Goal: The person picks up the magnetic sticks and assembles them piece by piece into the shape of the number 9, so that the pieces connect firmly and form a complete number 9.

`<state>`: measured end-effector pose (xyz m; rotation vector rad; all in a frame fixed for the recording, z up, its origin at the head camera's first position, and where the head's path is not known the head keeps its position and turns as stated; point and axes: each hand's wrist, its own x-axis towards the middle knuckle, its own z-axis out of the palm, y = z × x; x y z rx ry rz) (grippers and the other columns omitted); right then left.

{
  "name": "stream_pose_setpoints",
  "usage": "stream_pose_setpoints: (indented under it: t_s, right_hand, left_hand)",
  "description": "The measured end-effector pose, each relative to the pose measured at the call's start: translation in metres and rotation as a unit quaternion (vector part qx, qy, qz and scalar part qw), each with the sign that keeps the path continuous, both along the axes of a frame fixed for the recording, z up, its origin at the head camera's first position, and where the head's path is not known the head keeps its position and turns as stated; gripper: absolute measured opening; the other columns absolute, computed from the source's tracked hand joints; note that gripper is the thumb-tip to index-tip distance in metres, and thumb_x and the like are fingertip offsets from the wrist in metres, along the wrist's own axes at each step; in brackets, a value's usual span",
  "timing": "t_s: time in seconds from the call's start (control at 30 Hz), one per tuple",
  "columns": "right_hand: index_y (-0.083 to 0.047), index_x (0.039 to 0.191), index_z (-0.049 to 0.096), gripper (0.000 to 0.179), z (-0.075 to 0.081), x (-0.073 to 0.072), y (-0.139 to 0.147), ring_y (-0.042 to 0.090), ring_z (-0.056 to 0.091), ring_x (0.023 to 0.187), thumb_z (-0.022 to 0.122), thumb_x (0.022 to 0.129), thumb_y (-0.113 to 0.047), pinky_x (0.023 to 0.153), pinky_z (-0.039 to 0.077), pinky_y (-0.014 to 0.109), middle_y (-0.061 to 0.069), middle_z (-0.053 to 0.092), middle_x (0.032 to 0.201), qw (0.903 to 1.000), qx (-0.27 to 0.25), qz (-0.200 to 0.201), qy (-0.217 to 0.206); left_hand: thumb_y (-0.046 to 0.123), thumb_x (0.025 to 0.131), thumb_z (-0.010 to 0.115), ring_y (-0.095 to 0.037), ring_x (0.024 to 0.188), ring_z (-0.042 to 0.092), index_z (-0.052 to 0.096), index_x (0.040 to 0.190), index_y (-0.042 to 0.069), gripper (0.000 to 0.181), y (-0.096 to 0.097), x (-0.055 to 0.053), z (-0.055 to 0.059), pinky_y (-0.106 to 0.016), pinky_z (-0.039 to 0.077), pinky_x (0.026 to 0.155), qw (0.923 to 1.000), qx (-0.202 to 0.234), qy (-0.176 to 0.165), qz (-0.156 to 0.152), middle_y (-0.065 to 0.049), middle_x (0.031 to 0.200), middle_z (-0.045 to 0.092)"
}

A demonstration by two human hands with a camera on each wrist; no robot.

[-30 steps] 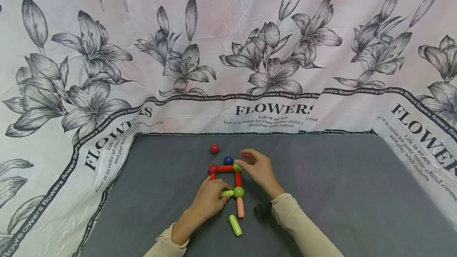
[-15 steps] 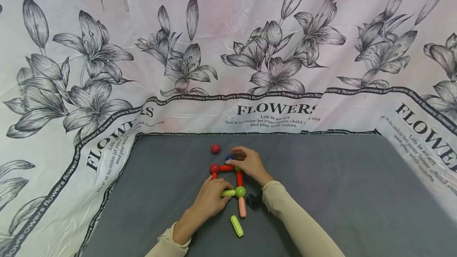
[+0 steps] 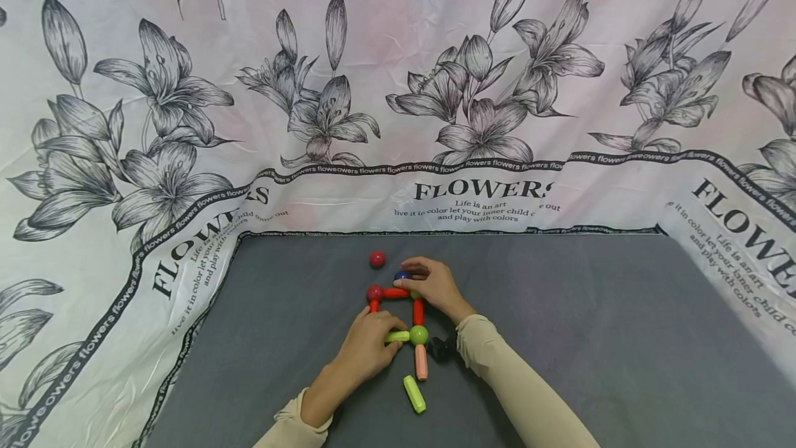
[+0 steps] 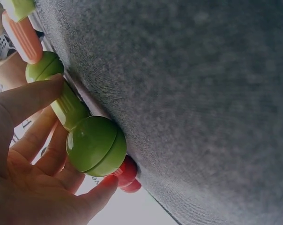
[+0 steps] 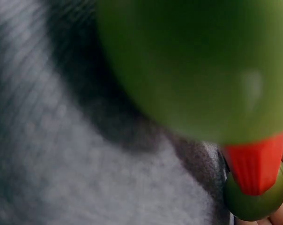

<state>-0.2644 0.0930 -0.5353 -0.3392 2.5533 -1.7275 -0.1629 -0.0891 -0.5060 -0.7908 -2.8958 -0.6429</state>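
Note:
Several balls and rods are joined into a frame on the dark table. My left hand (image 3: 367, 346) pinches a light green rod (image 3: 398, 337), which meets a green ball (image 3: 419, 335). A second green ball (image 4: 95, 146) sits at the rod's near end in the left wrist view. My right hand (image 3: 437, 287) holds a blue ball (image 3: 402, 275) between thumb and fingers, behind the frame's top red rod (image 3: 395, 293). Its fingers partly cover the far-right green ball (image 5: 202, 70), large in the right wrist view. A red ball (image 3: 374, 293) forms the far-left corner.
A loose red ball (image 3: 377, 259) lies beyond the frame. A peach rod (image 3: 421, 363) extends from the near green ball, and a separate light green rod (image 3: 414, 395) lies closer to me. A dark object (image 3: 441, 348) shows beside the right sleeve. Floral cloth (image 3: 385, 88) surrounds the table.
My right hand has shifted left from the far-right green ball and taken hold of the blue ball. My left hand keeps its grip on the light green rod.

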Motion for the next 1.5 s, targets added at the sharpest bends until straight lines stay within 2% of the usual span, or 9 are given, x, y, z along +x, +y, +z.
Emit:
stream_pose_setpoints:
  t_s: [0.23,0.43,0.6,0.77,1.0,1.07,1.17,1.3,1.5]
  right_hand:
    - [-0.012,0.117,0.073,0.039,0.003,0.001,0.000,0.025,0.071,0.105,0.084,0.082,-0.024,0.091,0.057,0.039,0.009,0.075,0.116,0.9999,0.009,-0.010,-0.004]
    - [-0.013,0.114,0.074,0.034,0.002,0.000,0.001,0.025,0.070,0.103,0.083,0.083,-0.023,0.091,0.057,0.039,0.009,0.075,0.114,0.9993,0.024,-0.028,-0.002]
    - [-0.009,0.114,0.074,0.033,0.004,0.004,0.007,0.028,0.071,0.105,0.082,0.084,-0.021,0.091,0.058,0.039,0.013,0.075,0.115,0.9981,0.017,-0.058,0.016]
    - [-0.010,0.116,0.073,0.035,0.015,0.014,0.020,0.028,0.071,0.104,0.082,0.085,-0.023,0.091,0.058,0.038,0.013,0.074,0.115,0.9948,-0.011,-0.095,0.033]
    - [-0.010,0.116,0.073,0.036,0.035,0.049,0.034,0.019,0.070,0.102,0.082,0.084,-0.023,0.085,0.056,0.022,0.013,0.074,0.115,0.9896,-0.072,-0.121,0.029]
    - [-0.009,0.116,0.073,0.036,0.039,0.062,0.036,0.013,0.070,0.097,0.083,0.083,-0.022,0.082,0.055,0.018,0.014,0.074,0.113,0.9871,-0.092,-0.129,0.022]
    - [-0.009,0.115,0.072,0.035,0.042,0.082,0.040,0.007,0.068,0.093,0.083,0.083,-0.020,0.080,0.055,0.017,0.015,0.074,0.112,0.9841,-0.112,-0.138,0.010]
    - [-0.009,0.116,0.072,0.036,0.042,0.110,0.044,0.003,0.069,0.093,0.082,0.084,-0.021,0.082,0.055,0.016,0.013,0.073,0.113,0.9842,-0.113,-0.137,-0.003]
    - [-0.008,0.115,0.072,0.036,0.035,0.140,0.038,0.006,0.069,0.091,0.083,0.082,-0.019,0.079,0.057,0.019,0.012,0.074,0.110,0.9822,-0.121,-0.142,-0.020]
  left_hand:
    - [0.015,0.081,0.082,-0.013,0.090,0.067,0.077,0.099,0.016,0.019,-0.001,0.000,0.001,-0.059,0.042,0.108,1.0000,0.000,-0.002,0.001,0.003,0.092,0.073]
    - [0.015,0.080,0.082,-0.013,0.090,0.067,0.078,0.099,0.016,0.019,-0.001,0.001,0.000,-0.059,0.044,0.107,0.9999,-0.002,0.010,0.004,0.004,0.092,0.074]
    - [0.015,0.080,0.082,-0.014,0.090,0.068,0.078,0.098,0.016,0.019,0.001,0.002,-0.001,-0.058,0.044,0.107,1.0000,-0.005,0.006,0.005,0.003,0.092,0.074]
    - [0.015,0.081,0.082,-0.014,0.090,0.068,0.078,0.098,0.015,0.018,0.002,0.003,0.000,-0.058,0.044,0.108,1.0000,0.001,0.002,0.005,0.002,0.092,0.074]
    - [0.011,0.078,0.082,-0.016,0.088,0.067,0.077,0.098,0.013,0.020,0.003,0.002,0.000,-0.060,0.043,0.107,0.9997,0.014,0.015,0.010,0.000,0.090,0.074]
    - [0.011,0.078,0.083,-0.017,0.092,0.069,0.075,0.103,0.013,0.026,0.003,0.001,0.000,-0.061,0.042,0.108,0.9998,0.012,0.009,0.012,0.000,0.094,0.075]
    - [0.013,0.079,0.084,-0.020,0.101,0.070,0.068,0.121,0.014,0.045,0.004,0.002,0.001,-0.061,0.039,0.111,0.9998,0.005,-0.016,0.008,0.000,0.104,0.076]
    - [0.015,0.079,0.084,-0.023,0.110,0.069,0.056,0.138,0.019,0.065,0.006,0.004,0.003,-0.065,0.034,0.114,0.9992,0.001,-0.038,-0.008,-0.002,0.117,0.075]
    - [0.018,0.080,0.084,-0.023,0.114,0.067,0.054,0.142,0.027,0.070,0.007,0.007,0.003,-0.070,0.030,0.113,0.9989,-0.028,-0.024,-0.030,-0.001,0.122,0.072]
